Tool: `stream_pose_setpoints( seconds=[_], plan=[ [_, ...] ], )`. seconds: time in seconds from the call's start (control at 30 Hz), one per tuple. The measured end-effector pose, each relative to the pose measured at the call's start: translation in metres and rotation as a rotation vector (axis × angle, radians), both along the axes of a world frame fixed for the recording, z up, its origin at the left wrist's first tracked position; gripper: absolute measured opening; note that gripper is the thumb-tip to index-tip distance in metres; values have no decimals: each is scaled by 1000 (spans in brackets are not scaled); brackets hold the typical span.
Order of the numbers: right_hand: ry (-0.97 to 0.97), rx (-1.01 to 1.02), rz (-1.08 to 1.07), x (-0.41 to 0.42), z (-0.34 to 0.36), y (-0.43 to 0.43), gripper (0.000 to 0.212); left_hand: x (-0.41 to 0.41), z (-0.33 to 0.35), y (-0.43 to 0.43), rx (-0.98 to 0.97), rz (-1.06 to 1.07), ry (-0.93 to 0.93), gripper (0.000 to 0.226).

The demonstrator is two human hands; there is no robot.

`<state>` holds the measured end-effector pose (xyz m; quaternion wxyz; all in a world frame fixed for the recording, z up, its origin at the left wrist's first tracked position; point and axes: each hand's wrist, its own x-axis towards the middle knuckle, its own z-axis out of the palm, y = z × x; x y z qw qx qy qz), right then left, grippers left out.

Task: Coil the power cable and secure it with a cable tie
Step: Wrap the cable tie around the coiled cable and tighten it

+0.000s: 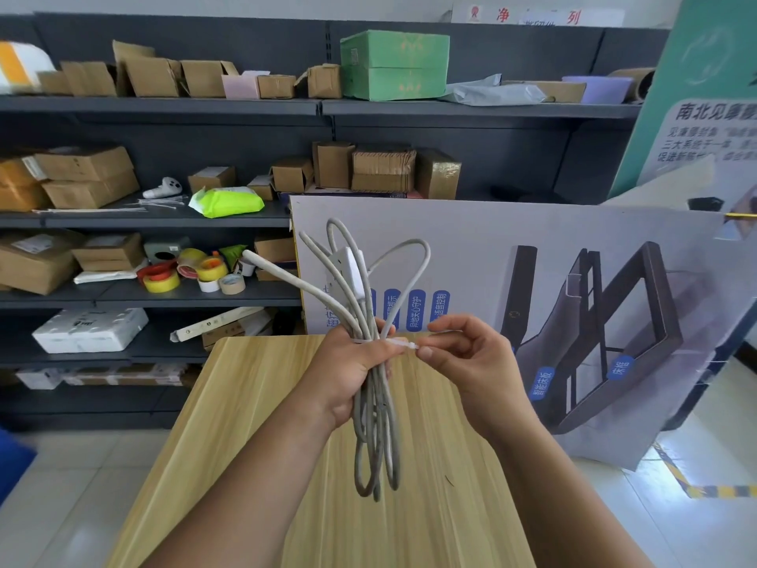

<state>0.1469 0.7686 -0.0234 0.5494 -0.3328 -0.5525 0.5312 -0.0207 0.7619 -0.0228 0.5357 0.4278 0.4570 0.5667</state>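
My left hand (352, 371) is closed around the middle of a grey power cable (379, 448) gathered into long loops. Loops stick up above the fist and hang down below it over the wooden table (254, 424). A white power strip (355, 272) rises among the upper loops, and one cable end (262, 262) points up to the left. A white cable tie (399, 345) wraps the bundle at the fist. My right hand (467, 354) pinches the tie's free end between thumb and fingertips, just right of the bundle.
Dark shelves (164, 217) behind the table carry cardboard boxes, tape rolls (196, 272), a green box (395, 63) and loose cable ties (159, 205). A large printed board (532, 256) leans at the table's far right. The tiled floor lies on both sides.
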Motion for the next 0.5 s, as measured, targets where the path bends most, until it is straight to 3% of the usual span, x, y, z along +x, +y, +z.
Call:
stream_pose_setpoints(
  seconds=[0.13,0.3,0.5],
  plan=[
    [-37,-9,-40,0,4,-3,27,0,-3,-3,18,0,58,21],
    [-83,-9,-49,2,2,-1,20,1,-3,-4,-37,-103,-152,17],
    [-169,1,-65,2,-1,-2,20,2,-2,-5,-34,-36,-48,28]
  ],
)
